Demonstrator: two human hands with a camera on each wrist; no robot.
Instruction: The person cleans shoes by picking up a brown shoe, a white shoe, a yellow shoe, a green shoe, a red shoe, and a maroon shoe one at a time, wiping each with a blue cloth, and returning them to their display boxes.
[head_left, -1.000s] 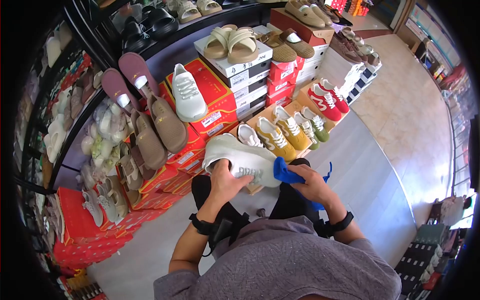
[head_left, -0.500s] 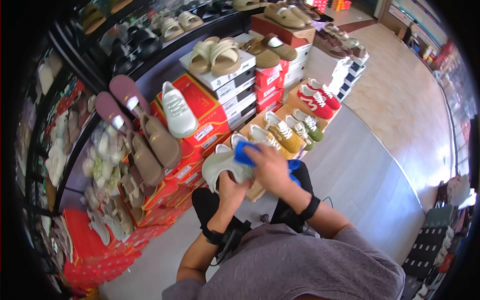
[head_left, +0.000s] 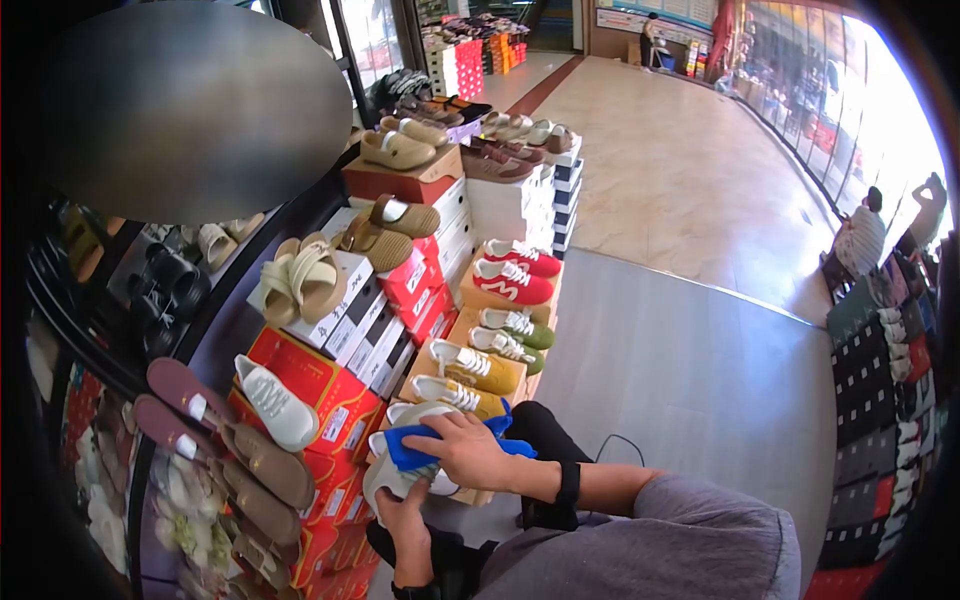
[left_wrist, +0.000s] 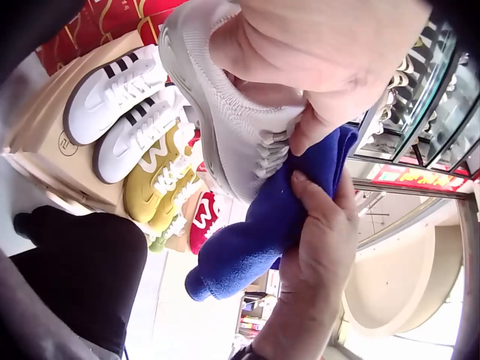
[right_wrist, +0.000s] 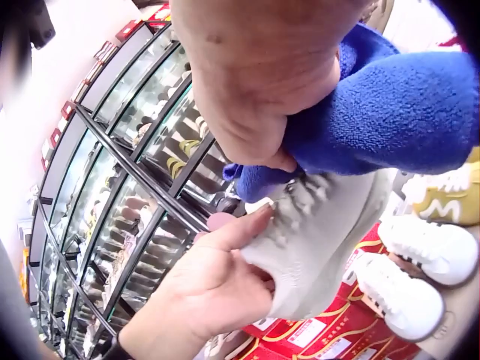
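My left hand (head_left: 408, 525) grips a white lace-up sneaker (left_wrist: 221, 124), with fingers inside its opening and the thumb by the laces in the left wrist view. In the right hand (head_left: 475, 452) is a bunched blue cloth (right_wrist: 397, 112), pressed over the front of the sneaker, near the laces. Part of the cloth hangs loose past the toe in the left wrist view. The toe itself is mostly hidden under the cloth in the right wrist view.
Beyond the hands, yellow sneakers (head_left: 470, 368), green sneakers (head_left: 510, 345) and red sneakers (head_left: 513, 283) stand on boxes. To the left, a similar white shoe (head_left: 277, 402) sits on a red shoebox (head_left: 350, 385), near mauve slippers (head_left: 172, 425). Seated people (head_left: 862, 235) are far right.
The right hand has brought the blue cloth from beside the toe onto the sneaker's upper. The head view has turned, showing more of the floor and far room. The left hand keeps its grip.
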